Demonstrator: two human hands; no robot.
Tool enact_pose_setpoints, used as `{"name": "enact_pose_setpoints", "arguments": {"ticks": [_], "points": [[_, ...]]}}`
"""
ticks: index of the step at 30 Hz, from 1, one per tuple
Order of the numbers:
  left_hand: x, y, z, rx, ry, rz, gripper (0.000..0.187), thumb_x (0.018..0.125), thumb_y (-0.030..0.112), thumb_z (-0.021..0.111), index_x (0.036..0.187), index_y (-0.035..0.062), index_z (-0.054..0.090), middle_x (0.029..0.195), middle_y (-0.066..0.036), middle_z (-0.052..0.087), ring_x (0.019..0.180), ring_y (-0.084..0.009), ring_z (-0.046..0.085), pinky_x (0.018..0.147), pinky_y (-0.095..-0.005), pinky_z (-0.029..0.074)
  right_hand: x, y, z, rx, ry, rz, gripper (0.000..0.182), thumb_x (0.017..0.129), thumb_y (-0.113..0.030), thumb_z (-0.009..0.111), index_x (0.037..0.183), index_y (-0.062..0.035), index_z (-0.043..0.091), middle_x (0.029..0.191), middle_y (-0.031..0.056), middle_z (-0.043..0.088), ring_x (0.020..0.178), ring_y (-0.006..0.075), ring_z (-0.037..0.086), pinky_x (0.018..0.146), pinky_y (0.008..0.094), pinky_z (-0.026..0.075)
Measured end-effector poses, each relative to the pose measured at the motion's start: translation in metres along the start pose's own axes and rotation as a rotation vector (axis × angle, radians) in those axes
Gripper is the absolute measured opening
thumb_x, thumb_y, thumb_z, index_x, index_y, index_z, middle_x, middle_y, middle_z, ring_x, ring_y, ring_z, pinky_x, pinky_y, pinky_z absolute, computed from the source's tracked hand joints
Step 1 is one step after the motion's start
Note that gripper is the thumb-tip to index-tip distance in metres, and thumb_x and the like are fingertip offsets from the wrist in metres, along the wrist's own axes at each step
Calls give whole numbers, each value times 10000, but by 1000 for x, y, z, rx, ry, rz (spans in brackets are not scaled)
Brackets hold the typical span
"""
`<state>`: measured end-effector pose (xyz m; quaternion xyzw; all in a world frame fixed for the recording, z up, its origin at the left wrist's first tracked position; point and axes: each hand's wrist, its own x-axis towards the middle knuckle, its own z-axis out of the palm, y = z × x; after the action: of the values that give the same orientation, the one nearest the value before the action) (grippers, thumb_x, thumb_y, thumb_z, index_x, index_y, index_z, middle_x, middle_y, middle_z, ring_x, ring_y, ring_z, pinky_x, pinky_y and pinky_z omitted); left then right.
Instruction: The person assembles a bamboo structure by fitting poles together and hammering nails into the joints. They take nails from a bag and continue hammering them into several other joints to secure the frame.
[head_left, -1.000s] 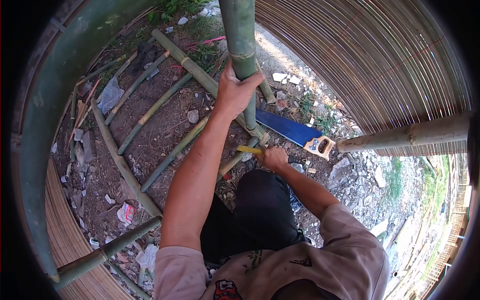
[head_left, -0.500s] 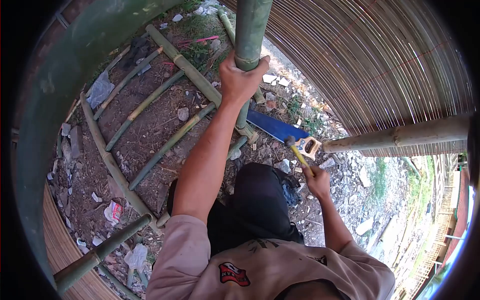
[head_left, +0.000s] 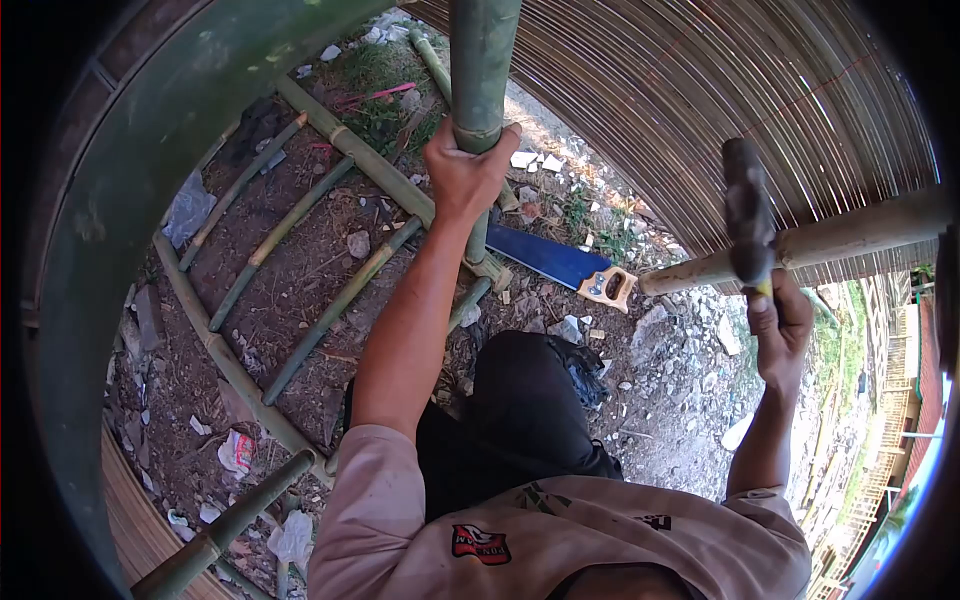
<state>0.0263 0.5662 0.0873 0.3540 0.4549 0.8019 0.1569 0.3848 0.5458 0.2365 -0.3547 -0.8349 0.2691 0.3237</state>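
Note:
My left hand is wrapped round a thick green bamboo post at the top centre. On the right, my right hand grips a hammer by its yellow handle, with the dark metal head raised above the fist. Below and right of the post, a saw with a blue blade and wooden handle lies on the ground. A bamboo frame with several rungs stretches over the soil to the left, its end near the foot of the post.
A slatted bamboo screen fills the upper right, with a horizontal pole along its lower edge. A large curved green surface borders the left. Rubble, plastic scraps and a black bag lie on the ground.
My right hand has risen to the right and lifted the hammer from near the saw handle. My left hand still holds the post; the view has shifted slightly.

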Motion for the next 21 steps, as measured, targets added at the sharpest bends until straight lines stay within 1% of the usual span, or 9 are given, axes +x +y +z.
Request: {"name": "enact_pose_setpoints", "arguments": {"ticks": [2,4,5,9,13,15,16,19,21], "points": [[2,2,-1,30,-22,15,192,792,117,791,922,20,689,817,-40,713,731,-107,655,675,-323,534,-17,15,53,-202,-170,200,230,879,-197,776,936,0,673,638,58,611,544,118,550,509,289,414],[2,1,-2,21,-39,1,191,791,120,792,915,22,685,813,-40,712,723,-110,657,670,-327,534,-40,69,123,-318,-317,160,289,875,-295,760,918,-21,680,681,178,644,587,349,647,566,434,502],[2,0,-2,13,-43,-2,190,791,123,793,907,24,681,809,-40,711,715,-114,658,664,-330,534,-55,97,162,-346,-340,152,365,900,-415,704,917,-50,687,702,181,661,637,383,669,596,473,525],[2,0,-2,-16,-55,-9,185,793,119,789,907,32,672,790,-31,700,687,-109,650,634,-336,526,-81,130,275,-380,-658,67,405,949,-480,592,934,-90,698,764,173,702,726,402,694,656,511,557],[2,-2,-3,-2,-60,41,189,792,119,783,920,38,669,788,-28,694,679,-107,642,624,-335,517,-77,159,352,-365,-717,-82,433,949,-500,597,930,-76,683,778,154,705,699,400,695,612,518,545],[4,-4,-5,17,-54,75,189,798,114,779,927,37,664,787,-26,690,679,-108,640,625,-342,518,-68,176,385,-503,-603,333,414,957,-493,578,956,-95,694,799,166,703,716,409,695,607,529,545],[5,-7,-7,11,-77,90,189,799,118,787,916,38,661,791,-23,688,685,-110,644,631,-347,522,-65,155,377,-464,-652,361,428,953,-480,573,988,-80,721,849,198,714,806,425,708,745,526,563],[2,-7,-7,27,-96,54,186,799,113,790,912,40,662,807,-23,692,696,-107,649,646,-344,531,-66,144,349,-386,-740,85,433,960,-470,563,972,-70,725,819,215,711,808,425,709,765,528,560],[-2,-3,-3,-2,-84,59,183,796,107,790,911,42,664,824,-29,698,710,-108,656,656,-335,538,-57,144,344,-420,-799,119,441,960,-473,565,978,-63,725,834,216,714,814,425,708,772,535,555]]}}
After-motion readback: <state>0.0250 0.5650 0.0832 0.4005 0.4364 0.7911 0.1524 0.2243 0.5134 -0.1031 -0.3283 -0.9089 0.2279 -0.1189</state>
